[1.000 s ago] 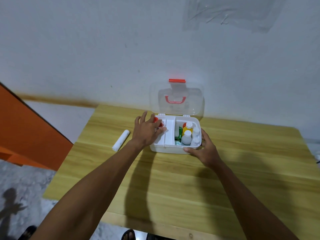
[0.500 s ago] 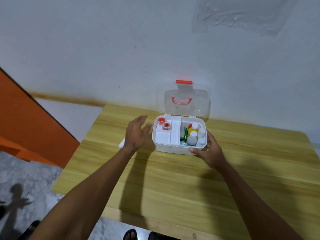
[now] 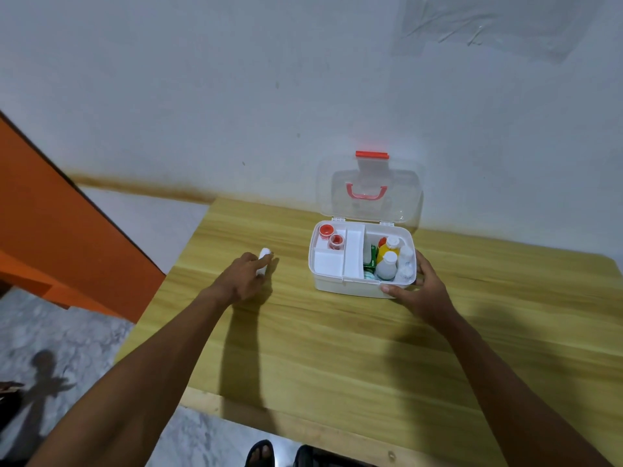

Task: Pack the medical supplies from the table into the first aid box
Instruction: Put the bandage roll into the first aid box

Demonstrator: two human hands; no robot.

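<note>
The bench (image 3: 337,348) is pale wood, and the box (image 3: 350,288) stands on it toward the wall, its clear lid (image 3: 374,193) tipped up and back on its hinges. Everything here is placed against that box. The right hand (image 3: 416,291) is clamped on the box's near right corner, thumb along the front wall and fingers up the side. That brace is worth keeping, so the box cannot slide when something drops in. The left hand (image 3: 244,279) lies well to the left of the box, its grip closing over the roll (image 3: 263,264); whether the fingers have fully pinched it cannot be told, since they cover most of it.

To do this step well, wrap the roll around its middle, lift it clear of the bench, and carry it over the box's left wall, which looks low enough to catch on. The white tray (image 3: 332,261) in the box's left half has free room in front of two red caps (image 3: 332,237); the right half is crowded with bottles (image 3: 387,261).

The roll is a small white cylinder, probably gauze, lying flat, with one rounded end poking out beyond the fingertips.
</note>
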